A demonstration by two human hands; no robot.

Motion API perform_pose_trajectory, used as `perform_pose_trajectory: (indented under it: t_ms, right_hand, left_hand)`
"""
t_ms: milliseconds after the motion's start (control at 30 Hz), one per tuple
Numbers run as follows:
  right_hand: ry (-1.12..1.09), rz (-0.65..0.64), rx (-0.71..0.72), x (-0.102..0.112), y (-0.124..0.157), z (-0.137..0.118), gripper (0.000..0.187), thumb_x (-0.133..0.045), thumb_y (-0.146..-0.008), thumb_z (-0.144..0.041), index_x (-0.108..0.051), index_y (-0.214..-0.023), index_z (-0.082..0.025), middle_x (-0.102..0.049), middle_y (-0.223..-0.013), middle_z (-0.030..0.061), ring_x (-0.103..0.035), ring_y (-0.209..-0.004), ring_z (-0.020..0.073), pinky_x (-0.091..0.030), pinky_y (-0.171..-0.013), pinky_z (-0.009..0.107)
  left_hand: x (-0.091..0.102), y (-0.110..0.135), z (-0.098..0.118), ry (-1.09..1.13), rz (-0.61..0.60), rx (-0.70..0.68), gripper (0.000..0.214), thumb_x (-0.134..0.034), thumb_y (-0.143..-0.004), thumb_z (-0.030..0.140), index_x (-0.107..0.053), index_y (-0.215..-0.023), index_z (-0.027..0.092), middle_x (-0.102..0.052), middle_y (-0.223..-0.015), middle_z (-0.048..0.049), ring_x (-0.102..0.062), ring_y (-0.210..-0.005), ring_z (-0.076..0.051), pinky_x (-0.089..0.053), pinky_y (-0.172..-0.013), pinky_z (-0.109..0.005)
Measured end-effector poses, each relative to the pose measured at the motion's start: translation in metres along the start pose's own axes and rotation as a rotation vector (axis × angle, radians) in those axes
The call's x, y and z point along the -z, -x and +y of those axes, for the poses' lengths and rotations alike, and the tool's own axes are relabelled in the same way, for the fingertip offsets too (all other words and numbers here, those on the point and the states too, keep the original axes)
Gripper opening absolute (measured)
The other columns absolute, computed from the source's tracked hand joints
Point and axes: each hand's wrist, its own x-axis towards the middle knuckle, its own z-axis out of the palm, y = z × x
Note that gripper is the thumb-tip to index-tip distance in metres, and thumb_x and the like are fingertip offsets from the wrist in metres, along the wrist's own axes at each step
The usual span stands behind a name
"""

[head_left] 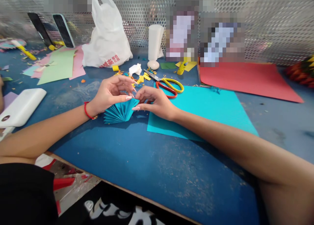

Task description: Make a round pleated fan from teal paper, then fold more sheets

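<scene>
A pleated turquoise paper fan (pixel 119 113) is spread between my two hands, just above the blue table. My left hand (pixel 111 90) is at the fan's upper edge, its thumb lying along the folds and its other fingers curved over behind; their exact hold is partly hidden. At the fan's right end, my right hand (pixel 157 102) pinches the paper between thumb and fingers. Under my right wrist lies a flat turquoise sheet (pixel 201 110). Scissors (pixel 169 84) with red and yellow handles rest at that sheet's far left corner, blades partly open.
Behind stand a white plastic bag (pixel 108 38) and a white cylinder (pixel 155 43). Yellow paper scraps (pixel 144 77) lie beyond my hands. Red sheets (pixel 245 77) are at right; green paper (pixel 59 64) and a white power bank (pixel 23 107) at left. A perforated metal panel (pixel 139 9) borders the back.
</scene>
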Motion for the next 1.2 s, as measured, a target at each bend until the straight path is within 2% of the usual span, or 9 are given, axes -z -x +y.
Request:
perform_pose_trajectory:
  t_ms: [100,167,300,433,567,667,733,967,1200]
  right_hand:
    - [0.002,-0.017,-0.001,0.0,0.0,-0.002,0.039,-0.086,-0.082,-0.05,-0.064,-0.087,-0.018,-0.07,-0.079,-0.0011,-0.066,-0.073,0.0105,-0.051,-0.067,0.025]
    - [0.012,0.018,0.006,0.0,0.001,-0.003,0.041,-0.086,-0.081,-0.054,-0.065,-0.084,-0.018,-0.07,-0.08,-0.0007,-0.066,-0.072,0.0103,-0.051,-0.065,0.025]
    - [0.05,0.215,0.067,0.0,0.001,0.0,0.042,-0.086,-0.08,-0.056,-0.066,-0.083,-0.019,-0.07,-0.081,-0.0012,-0.064,-0.07,0.0095,-0.051,-0.062,0.024]
    - [0.145,0.457,0.164,0.0,0.002,0.002,0.035,-0.085,-0.081,-0.052,-0.066,-0.082,-0.022,-0.071,-0.077,-0.0029,-0.066,-0.069,0.0111,-0.055,-0.062,0.025]
    - [0.228,0.614,0.256,-0.001,0.004,0.002,0.024,-0.083,-0.084,-0.042,-0.067,-0.083,-0.024,-0.075,-0.082,-0.0027,-0.069,-0.071,0.0124,-0.058,-0.063,0.027]
    - [0.259,0.561,0.295,-0.002,0.007,-0.001,0.015,-0.079,-0.087,-0.035,-0.068,-0.085,-0.024,-0.077,-0.088,-0.0014,-0.074,-0.082,0.0144,-0.06,-0.068,0.028]
    - [0.255,0.483,0.284,-0.002,0.008,-0.003,0.013,-0.077,-0.09,-0.033,-0.069,-0.085,-0.024,-0.079,-0.093,0.0001,-0.076,-0.092,0.0163,-0.061,-0.071,0.029]
    - [0.175,0.29,0.125,0.0,0.007,-0.004,0.018,-0.076,-0.088,-0.036,-0.069,-0.096,-0.021,-0.078,-0.103,0.0043,-0.075,-0.1,0.0193,-0.062,-0.084,0.033]
    - [0.318,0.42,0.076,0.002,0.005,-0.002,0.03,-0.07,-0.085,-0.026,-0.06,-0.113,-0.024,-0.069,-0.122,0.0078,-0.067,-0.112,0.0228,-0.06,-0.086,0.037]
  left_hand:
    - [-0.003,-0.002,0.002,-0.013,0.042,0.018,0.049,-0.098,-0.07,0.041,-0.074,-0.108,0.022,-0.077,-0.096,-0.0028,-0.075,-0.09,-0.019,-0.065,-0.079,-0.033]
    - [-0.002,-0.004,0.004,-0.014,0.159,0.005,0.043,-0.096,-0.073,0.042,-0.074,-0.106,0.024,-0.077,-0.097,-0.0014,-0.073,-0.09,-0.018,-0.064,-0.076,-0.033]
    - [0.007,-0.011,0.005,-0.063,0.504,-0.077,0.02,-0.08,-0.089,0.043,-0.073,-0.096,0.025,-0.074,-0.091,-0.0006,-0.069,-0.084,-0.017,-0.058,-0.067,-0.033]
    - [0.01,-0.013,0.004,-0.113,0.63,0.02,0.025,-0.08,-0.084,0.041,-0.063,-0.085,0.023,-0.064,-0.08,0.0001,-0.065,-0.075,-0.014,-0.052,-0.057,-0.028]
    - [0.004,-0.01,0.006,-0.072,0.458,0.224,0.033,-0.081,-0.083,0.046,-0.058,-0.086,0.022,-0.068,-0.082,-0.0017,-0.07,-0.079,-0.018,-0.054,-0.057,-0.027]
    - [0.0,-0.007,0.008,0.062,0.203,0.459,0.036,-0.074,-0.09,0.054,-0.067,-0.091,0.019,-0.075,-0.086,-0.0068,-0.074,-0.081,-0.021,-0.06,-0.064,-0.031]
    - [-0.001,-0.005,0.007,0.166,0.122,0.524,0.035,-0.075,-0.09,0.052,-0.07,-0.09,0.018,-0.074,-0.083,-0.0052,-0.074,-0.077,-0.018,-0.062,-0.068,-0.03]
    - [0.004,-0.004,-0.005,0.198,-0.039,0.376,0.036,-0.093,-0.076,0.035,-0.075,-0.104,0.02,-0.077,-0.104,-0.0026,-0.07,-0.079,-0.014,-0.062,-0.064,-0.025]
    - [0.005,-0.003,-0.011,0.125,-0.072,0.286,0.041,-0.089,-0.072,0.018,-0.072,-0.109,0.022,-0.078,-0.111,-0.0038,-0.072,-0.099,-0.021,-0.066,-0.082,-0.037]
